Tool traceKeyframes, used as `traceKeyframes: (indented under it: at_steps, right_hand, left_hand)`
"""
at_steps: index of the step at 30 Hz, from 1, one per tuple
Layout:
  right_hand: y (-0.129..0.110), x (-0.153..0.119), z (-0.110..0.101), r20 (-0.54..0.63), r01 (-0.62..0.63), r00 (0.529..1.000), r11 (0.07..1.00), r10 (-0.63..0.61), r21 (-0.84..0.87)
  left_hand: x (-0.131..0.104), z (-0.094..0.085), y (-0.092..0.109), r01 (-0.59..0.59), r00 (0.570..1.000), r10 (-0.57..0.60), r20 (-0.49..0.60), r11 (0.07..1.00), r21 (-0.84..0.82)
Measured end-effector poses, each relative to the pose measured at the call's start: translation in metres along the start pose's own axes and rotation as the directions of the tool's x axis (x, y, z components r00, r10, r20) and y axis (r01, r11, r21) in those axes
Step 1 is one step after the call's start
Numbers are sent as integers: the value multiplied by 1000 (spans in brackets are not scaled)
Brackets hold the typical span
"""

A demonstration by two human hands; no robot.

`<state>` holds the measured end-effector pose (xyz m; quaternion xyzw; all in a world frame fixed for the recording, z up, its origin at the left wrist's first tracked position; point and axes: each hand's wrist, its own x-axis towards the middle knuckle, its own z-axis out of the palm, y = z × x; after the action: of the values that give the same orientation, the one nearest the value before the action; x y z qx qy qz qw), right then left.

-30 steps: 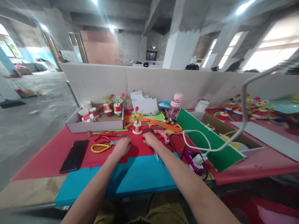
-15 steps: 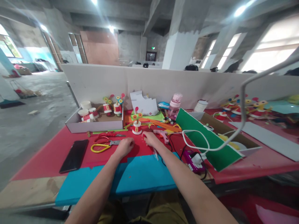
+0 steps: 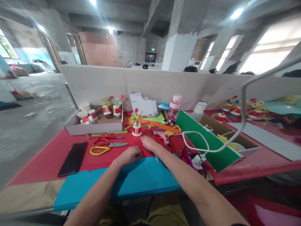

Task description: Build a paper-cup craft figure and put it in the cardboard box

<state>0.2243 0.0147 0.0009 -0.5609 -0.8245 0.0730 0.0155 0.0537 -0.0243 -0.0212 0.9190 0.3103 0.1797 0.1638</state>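
My left hand [image 3: 131, 155] is low over the red table covering, at the edge of the blue sheet [image 3: 94, 185], its fingers curled in. Just to its right, my right hand [image 3: 149, 144] reaches forward with fingers pressed together near the tabletop. Whatever either hand may hold is hidden or too small to make out. A paper-cup figure [image 3: 136, 129] with a green head and orange eyes stands upright just beyond my hands. Yellow-handled scissors [image 3: 101, 150] lie left of my left hand. The pink glue gun [image 3: 162, 137] rests right of my right hand.
A black phone [image 3: 73, 158] lies at the left. Behind it, a white box [image 3: 94, 128] holds cups and two similar figures. A green-sided box [image 3: 209, 144], a purple power block [image 3: 193, 160] and a white cable [image 3: 225, 145] occupy the right. A white partition [image 3: 155, 80] stands behind.
My left hand has moved right and toward me, uncovering the scissor blades. My right hand has drawn slightly back from the figure. The view has shifted a little.
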Motion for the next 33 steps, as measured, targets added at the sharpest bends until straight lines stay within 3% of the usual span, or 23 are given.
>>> traceKeyframes:
  at_steps: [2, 5, 7, 10, 12, 15, 17, 19, 21, 22, 26, 33]
  right_hand:
    - [5, -2, 1, -51, -29, 998, 996, 34, 85]
    - [6, -5, 5, -95, -52, 993, 976, 74, 213]
    - [1, -6, 11, -107, -48, 991, 956, 82, 291]
    - [-13, -6, 21, -126, -34, 988, 925, 87, 378]
    - [-22, -5, 29, -123, -41, 986, 880, 113, 473]
    - [-26, -4, 37, -100, -61, 974, 660, 204, 748]
    - [-20, -6, 36, -107, -57, 957, 534, 271, 844]
    - [-9, -7, 29, -150, -79, 947, 656, 285, 750]
    - [4, -8, 18, -176, -114, 959, 874, 220, 472]
    - [9, -8, 13, -172, -115, 966, 915, 194, 386]
    - [18, -3, 3, -101, -104, 987, 971, 128, 213]
    - [12, 4, 5, -26, -80, 996, 994, 82, 70]
  left_hand:
    - [-1, -4, -13, 116, 979, -116, -168, 993, -13]
    - [-1, -15, -32, 319, 891, -279, -358, 946, 58]
    - [2, -21, -38, 347, 904, -279, -324, 922, 174]
    - [12, -25, -38, 257, 965, -219, -145, 901, 348]
    - [18, -24, -35, 227, 974, -213, -79, 888, 400]
    - [25, -21, -32, 228, 973, -217, -74, 882, 412]
    - [27, -19, -32, 232, 973, -215, -88, 880, 415]
    - [26, -20, -34, 244, 970, -219, -109, 877, 415]
    - [22, -21, -38, 265, 963, -224, -148, 877, 400]
    - [19, -22, -39, 277, 958, -222, -181, 881, 384]
    - [7, -24, -44, 276, 936, -183, -299, 912, 305]
    - [6, -18, -45, 253, 947, -168, -273, 915, 315]
